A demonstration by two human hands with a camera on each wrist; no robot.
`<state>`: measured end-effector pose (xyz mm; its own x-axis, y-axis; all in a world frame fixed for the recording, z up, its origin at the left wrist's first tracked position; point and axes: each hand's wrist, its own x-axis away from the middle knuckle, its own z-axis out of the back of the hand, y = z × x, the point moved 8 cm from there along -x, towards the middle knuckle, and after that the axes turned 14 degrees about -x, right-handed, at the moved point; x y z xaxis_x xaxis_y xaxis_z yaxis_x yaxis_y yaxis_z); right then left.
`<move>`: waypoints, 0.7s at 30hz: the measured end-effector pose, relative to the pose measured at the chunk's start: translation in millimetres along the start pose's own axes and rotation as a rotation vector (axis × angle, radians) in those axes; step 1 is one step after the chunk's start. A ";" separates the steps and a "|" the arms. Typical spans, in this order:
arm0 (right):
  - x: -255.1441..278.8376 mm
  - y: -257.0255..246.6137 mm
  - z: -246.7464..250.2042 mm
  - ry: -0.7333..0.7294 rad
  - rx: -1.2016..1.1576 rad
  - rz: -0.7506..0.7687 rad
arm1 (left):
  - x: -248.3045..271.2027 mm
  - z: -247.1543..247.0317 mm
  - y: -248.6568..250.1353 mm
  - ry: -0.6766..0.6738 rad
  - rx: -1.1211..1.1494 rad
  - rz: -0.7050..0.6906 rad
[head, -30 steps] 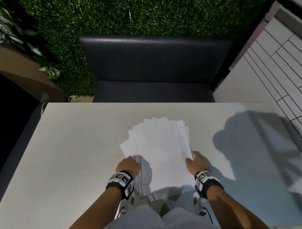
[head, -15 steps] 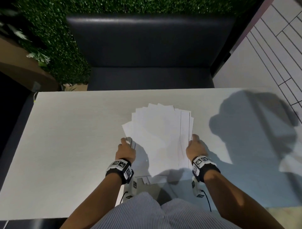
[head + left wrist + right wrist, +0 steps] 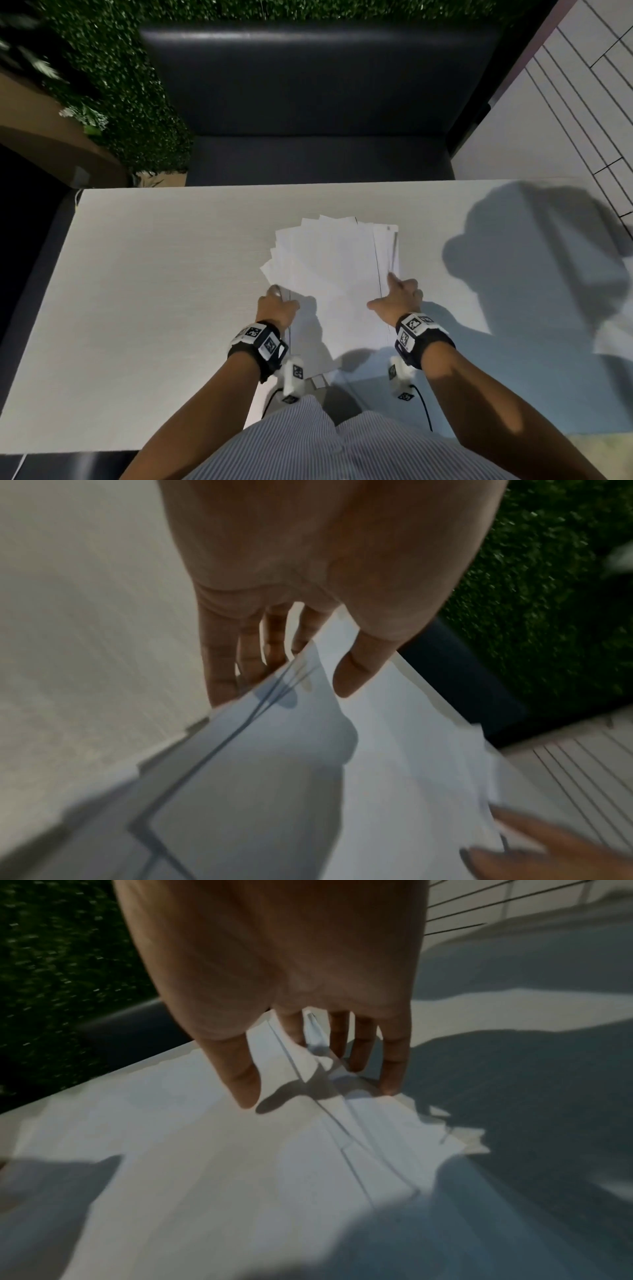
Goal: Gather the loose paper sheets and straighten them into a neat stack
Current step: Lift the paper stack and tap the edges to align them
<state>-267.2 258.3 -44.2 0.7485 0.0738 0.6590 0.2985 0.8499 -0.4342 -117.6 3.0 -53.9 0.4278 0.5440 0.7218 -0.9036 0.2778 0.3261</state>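
**Fanned sheets flanked by both hands on the pale table**

A pale table (image 3: pixel 154 308) fills most of the head view. Beyond the table's far edge a dark upholstered bench (image 3: pixel 318 102) is seen, backed by a green hedge wall (image 3: pixel 113 68); past the table's far right corner, white tiled flooring (image 3: pixel 565 120) is visible. A broad shadow (image 3: pixel 534 267) is cast across the right part of the table.

Near the middle of the table, toward its near edge, the paper sheets (image 3: pixel 335 274) lie flat in an uneven fan, with staggered corners showing along the far and left sides and several offset edges visible on the right.

Banded wrist devices (image 3: pixel 260 342) are worn on both forearms at the table's near edge.

The left hand (image 3: pixel 277 308) is set at the left edge of the sheets; in the left wrist view its fingers (image 3: pixel 222 669) are seen reaching straight down behind the paper edge, with the thumb (image 3: pixel 356 672) lying over the top sheet. The right hand (image 3: pixel 400 294) is set at the right edge of the sheets, its fingers (image 3: pixel 394 1064) extended and spread, tips touching the paper edge, and its thumb (image 3: pixel 240 1074) lowered toward the top sheet. Nothing is gripped by either hand.
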 end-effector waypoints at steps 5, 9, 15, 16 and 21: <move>-1.0 4.5 3.7 0.099 -0.134 -0.042 | 0.2 1.9 10.1 0.085 -0.156 -0.012; -3.8 8.0 4.9 0.121 -0.230 -0.178 | -4.4 -1.1 3.9 0.049 0.116 0.118; -6.6 3.1 -2.5 0.026 -0.320 -0.316 | 0.4 -12.8 5.5 -0.031 0.183 0.205; -5.1 2.2 -5.4 -0.005 -0.297 -0.311 | -1.4 -14.9 5.3 -0.049 0.157 0.190; -6.6 1.6 -14.7 -0.058 -0.316 -0.245 | -3.8 -6.3 1.0 0.038 0.114 0.167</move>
<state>-262.9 251.4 -58.3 0.6005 -0.0738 0.7962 0.6381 0.6442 -0.4216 -120.1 6.2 -60.2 0.2706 0.6052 0.7487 -0.9578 0.0908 0.2728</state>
